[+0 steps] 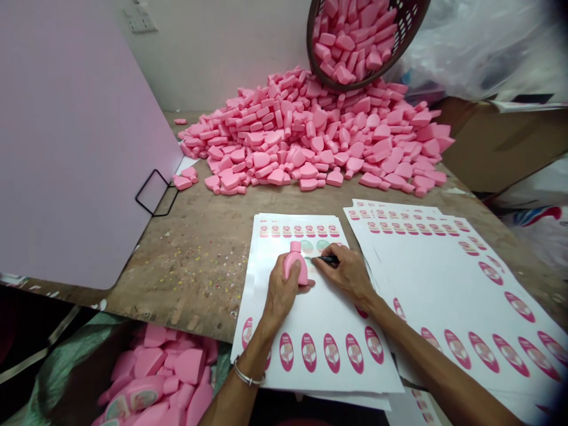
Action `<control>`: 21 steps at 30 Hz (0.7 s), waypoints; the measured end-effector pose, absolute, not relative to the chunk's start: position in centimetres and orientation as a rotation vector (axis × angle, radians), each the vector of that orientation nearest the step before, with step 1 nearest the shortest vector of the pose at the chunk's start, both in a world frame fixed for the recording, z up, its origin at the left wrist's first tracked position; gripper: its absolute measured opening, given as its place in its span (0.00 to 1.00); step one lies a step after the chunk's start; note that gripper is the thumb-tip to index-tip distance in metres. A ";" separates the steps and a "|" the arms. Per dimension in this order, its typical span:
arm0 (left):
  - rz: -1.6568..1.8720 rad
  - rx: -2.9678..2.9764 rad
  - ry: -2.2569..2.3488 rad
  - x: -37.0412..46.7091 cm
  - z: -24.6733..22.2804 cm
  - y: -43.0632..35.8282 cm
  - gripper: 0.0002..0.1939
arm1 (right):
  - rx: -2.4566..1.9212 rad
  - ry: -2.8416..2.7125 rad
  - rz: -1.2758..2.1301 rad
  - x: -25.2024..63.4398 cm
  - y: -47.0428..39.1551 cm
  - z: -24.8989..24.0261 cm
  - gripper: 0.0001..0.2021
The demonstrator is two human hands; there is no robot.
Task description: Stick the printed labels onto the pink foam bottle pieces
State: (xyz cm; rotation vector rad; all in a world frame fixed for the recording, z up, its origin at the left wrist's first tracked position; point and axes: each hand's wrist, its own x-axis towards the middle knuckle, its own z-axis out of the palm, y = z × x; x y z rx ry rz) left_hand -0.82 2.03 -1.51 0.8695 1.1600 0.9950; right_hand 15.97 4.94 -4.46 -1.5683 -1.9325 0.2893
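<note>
A small pink bottle (295, 264) stands upright in my left hand (283, 287), thumb across its front and fingers behind it. My right hand (348, 272) pinches a dark, thin tool (328, 259) whose tip points left at the bottle, a short distance from it. Both hands are over a sheet of stickers (328, 307) printed with small labels along the top and pink ovals along the bottom. Two round green labels show between the hands. Further sticker sheets (435, 278) lie in an overlapping stack on the right.
A large heap of pink bottles (310, 136) covers the table's back, below a tilted brown basket (309, 47). A pale board (80, 136) with a black wire stand (156, 194) rises at left. Below the front edge, a green sack (66, 361) holds more bottles. Cardboard box (501, 142) at right.
</note>
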 end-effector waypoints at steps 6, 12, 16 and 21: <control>1.022 0.836 1.099 -1.2 -2.0 2.1 0.23 | -1.545 -1.663 0.684 16.2 4.6 -3.7 0.14; 1.125 0.758 1.011 -1.6 -1.7 1.6 0.22 | -1.525 -1.336 0.961 16.1 3.4 -0.9 0.16; 1.166 0.589 0.875 -1.6 -1.1 1.1 0.27 | -1.498 -1.423 1.015 14.7 2.7 0.3 0.17; 1.139 0.497 0.864 -1.5 -0.6 0.8 0.29 | -1.467 -1.481 1.018 13.0 2.1 1.4 0.14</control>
